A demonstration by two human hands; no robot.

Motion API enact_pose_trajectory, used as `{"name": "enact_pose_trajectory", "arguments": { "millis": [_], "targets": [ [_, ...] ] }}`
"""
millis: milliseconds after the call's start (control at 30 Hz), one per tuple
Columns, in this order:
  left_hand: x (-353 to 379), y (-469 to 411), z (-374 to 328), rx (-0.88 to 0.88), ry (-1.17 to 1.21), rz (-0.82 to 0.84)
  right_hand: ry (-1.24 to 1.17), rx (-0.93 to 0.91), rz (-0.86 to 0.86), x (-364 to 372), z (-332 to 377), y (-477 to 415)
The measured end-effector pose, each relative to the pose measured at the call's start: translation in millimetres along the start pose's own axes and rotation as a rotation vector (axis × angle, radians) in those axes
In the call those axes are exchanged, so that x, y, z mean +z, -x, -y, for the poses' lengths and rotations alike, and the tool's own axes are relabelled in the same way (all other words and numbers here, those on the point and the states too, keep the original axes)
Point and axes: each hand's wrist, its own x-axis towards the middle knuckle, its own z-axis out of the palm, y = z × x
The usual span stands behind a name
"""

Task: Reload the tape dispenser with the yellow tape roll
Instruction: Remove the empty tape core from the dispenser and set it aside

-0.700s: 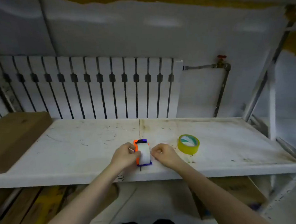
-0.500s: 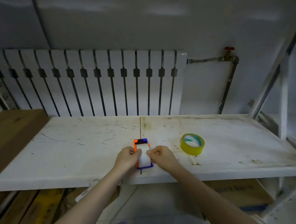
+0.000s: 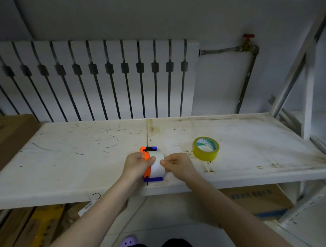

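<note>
An orange and blue tape dispenser [image 3: 147, 156] stands near the front edge of the white shelf [image 3: 81, 156], with a white roll [image 3: 157, 166] sitting in it. My left hand [image 3: 137, 164] grips the dispenser's orange left side, thumb on the white roll. My right hand [image 3: 178, 166] pinches the white roll's right side. The yellow tape roll [image 3: 205, 148] lies flat on the shelf, to the right of my right hand and apart from it.
A white radiator [image 3: 96, 78] lines the wall behind the shelf, with a pipe and red valve [image 3: 248, 42] to its right. A brown board [image 3: 5, 134] lies at the left. Cardboard boxes [image 3: 258, 200] sit under the shelf. A metal rack frame [image 3: 309, 83] rises at right.
The camera has tilted down and closer. My right hand has closed in on the white roll from the right; my left hand stays on the dispenser. The yellow roll has not moved.
</note>
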Motion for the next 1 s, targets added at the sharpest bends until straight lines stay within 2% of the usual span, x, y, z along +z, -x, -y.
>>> {"name": "enact_pose_trajectory", "arguments": {
  "millis": [300, 467, 600, 733, 833, 1000],
  "targets": [
    [9, 22, -24, -0.028, 0.19, -0.033, -0.226, 0.068, -0.066, -41, -7, 17],
    [17, 25, -30, 0.001, 0.142, -0.008, -0.169, -0.067, -0.14, -65, -15, 27],
    [27, 24, -26, -0.02, 0.085, 0.009, -0.141, -0.153, -0.327, -95, -20, 27],
    [38, 28, -25, -0.049, 0.074, 0.018, 0.031, -0.18, -0.486, -133, -42, 17],
    [43, 25, -22, -0.052, 0.058, 0.014, 0.191, -0.119, -0.569, -160, -69, 3],
    [49, 17, -19, -0.08, 0.044, 0.005, 0.398, 0.044, -0.537, -187, -112, -18]
  ]
}}
